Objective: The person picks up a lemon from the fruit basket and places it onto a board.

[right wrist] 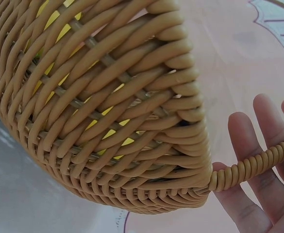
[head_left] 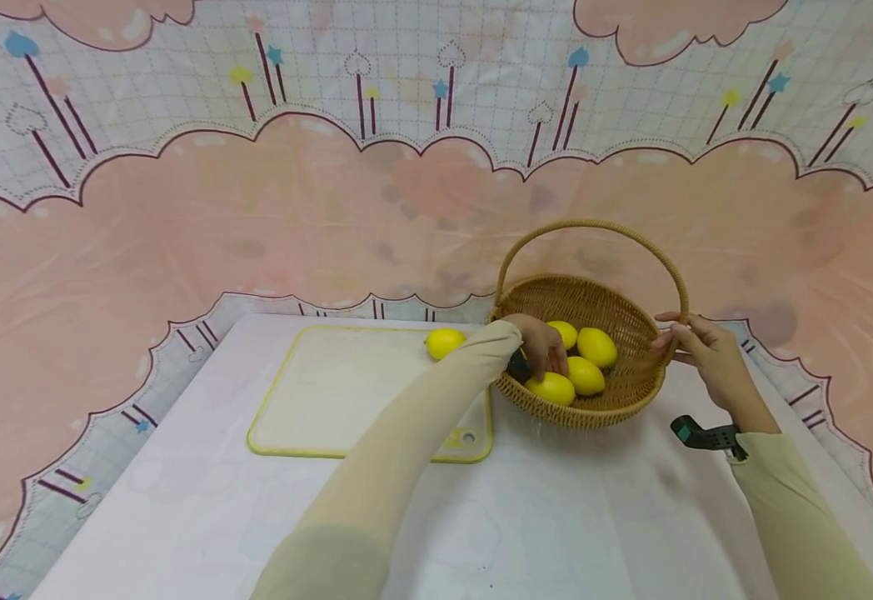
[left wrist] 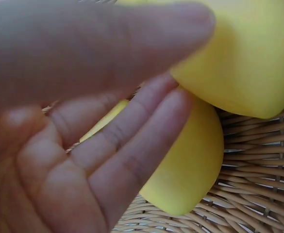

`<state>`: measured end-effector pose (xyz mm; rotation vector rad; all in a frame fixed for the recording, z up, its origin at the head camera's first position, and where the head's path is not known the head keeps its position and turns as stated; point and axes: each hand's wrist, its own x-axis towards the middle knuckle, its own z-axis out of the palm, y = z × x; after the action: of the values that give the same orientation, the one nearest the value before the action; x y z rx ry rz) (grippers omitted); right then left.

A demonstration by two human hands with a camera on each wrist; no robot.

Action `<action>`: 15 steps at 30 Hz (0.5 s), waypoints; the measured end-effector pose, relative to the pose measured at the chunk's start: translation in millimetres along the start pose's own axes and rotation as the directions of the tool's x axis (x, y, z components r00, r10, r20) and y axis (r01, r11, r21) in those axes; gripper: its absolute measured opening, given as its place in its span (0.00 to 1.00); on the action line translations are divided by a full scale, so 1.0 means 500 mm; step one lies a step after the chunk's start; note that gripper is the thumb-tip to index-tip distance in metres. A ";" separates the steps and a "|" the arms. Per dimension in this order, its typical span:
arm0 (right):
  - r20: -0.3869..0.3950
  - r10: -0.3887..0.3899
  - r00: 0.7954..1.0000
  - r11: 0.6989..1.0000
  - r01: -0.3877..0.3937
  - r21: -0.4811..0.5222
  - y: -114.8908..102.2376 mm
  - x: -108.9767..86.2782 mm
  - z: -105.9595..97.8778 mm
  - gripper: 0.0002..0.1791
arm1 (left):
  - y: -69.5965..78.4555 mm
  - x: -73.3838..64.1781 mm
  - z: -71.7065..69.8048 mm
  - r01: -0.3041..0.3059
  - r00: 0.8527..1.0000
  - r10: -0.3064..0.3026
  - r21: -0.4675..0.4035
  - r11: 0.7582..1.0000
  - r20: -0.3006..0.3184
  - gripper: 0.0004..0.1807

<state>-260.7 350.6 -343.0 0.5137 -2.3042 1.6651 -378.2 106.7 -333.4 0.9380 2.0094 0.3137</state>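
A wicker basket [head_left: 635, 367] with a tall arched handle tilts toward me, several yellow lemons [head_left: 597, 347] inside. My left hand [head_left: 544, 342] reaches in over its left side among the lemons. In the left wrist view that hand's fingers [left wrist: 132, 155] lie nearly straight beside a lemon [left wrist: 200, 150], and the thumb stretches across another. My right hand [head_left: 710, 362] holds the basket handle's lower right end. Its fingers lie behind the handle [right wrist: 258, 167] in the right wrist view, where the thumb is out of sight.
Left of the basket, a white cutting board [head_left: 361, 392] with a yellow-green edge lies on the white table [head_left: 526, 525]. One more lemon [head_left: 445, 342] sits at the board's far right corner. A patterned pink cloth [head_left: 331, 225] hangs behind the table.
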 end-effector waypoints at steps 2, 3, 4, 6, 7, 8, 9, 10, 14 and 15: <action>0.001 0.001 1.000 1.000 -0.001 0.006 0.000 0.000 0.000 0.12 | -0.003 0.004 -0.001 0.003 1.000 -0.003 -0.012 1.000 0.001 0.26; 0.001 0.001 1.000 1.000 -0.001 0.005 0.000 -0.001 0.000 0.12 | -0.005 0.007 -0.002 0.003 1.000 -0.003 -0.013 1.000 -0.001 0.26; 0.001 0.001 1.000 1.000 -0.001 0.003 0.000 -0.001 0.000 0.12 | -0.006 0.010 -0.004 0.005 1.000 -0.005 -0.017 1.000 0.002 0.25; -0.001 0.001 1.000 1.000 -0.001 -0.003 0.000 -0.001 0.000 0.12 | -0.024 0.034 -0.011 -0.007 1.000 0.008 -0.029 1.000 0.013 0.24; -0.001 0.002 1.000 1.000 -0.002 -0.004 0.000 -0.001 0.000 0.12 | -0.024 0.035 -0.011 -0.006 1.000 0.007 -0.030 1.000 0.011 0.24; -0.001 0.003 1.000 1.000 -0.003 0.001 0.001 -0.001 0.000 0.12 | -0.025 0.035 -0.010 -0.017 1.000 0.017 -0.020 1.000 0.010 0.23; -0.002 0.004 1.000 1.000 -0.004 0.004 0.001 0.000 0.000 0.12 | -0.025 0.034 -0.009 -0.024 1.000 0.024 -0.009 1.000 0.010 0.23; -0.002 0.005 1.000 1.000 -0.005 0.008 0.001 0.000 0.000 0.12 | -0.025 0.034 -0.008 -0.032 0.999 0.032 -0.006 0.999 0.015 0.24; -0.002 -0.003 1.000 1.000 0.003 0.030 0.003 0.001 -0.001 0.12 | -0.007 0.011 0.002 -0.030 0.999 0.031 -0.042 0.999 0.030 0.27; -0.002 -0.007 1.000 0.999 0.007 0.033 0.004 0.002 -0.001 0.13 | -0.006 0.012 0.003 -0.026 0.999 0.029 -0.055 0.998 0.043 0.28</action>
<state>-262.3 351.5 -344.1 0.5263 -2.2749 1.7022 -380.5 108.9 -339.2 0.9310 1.9397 0.3587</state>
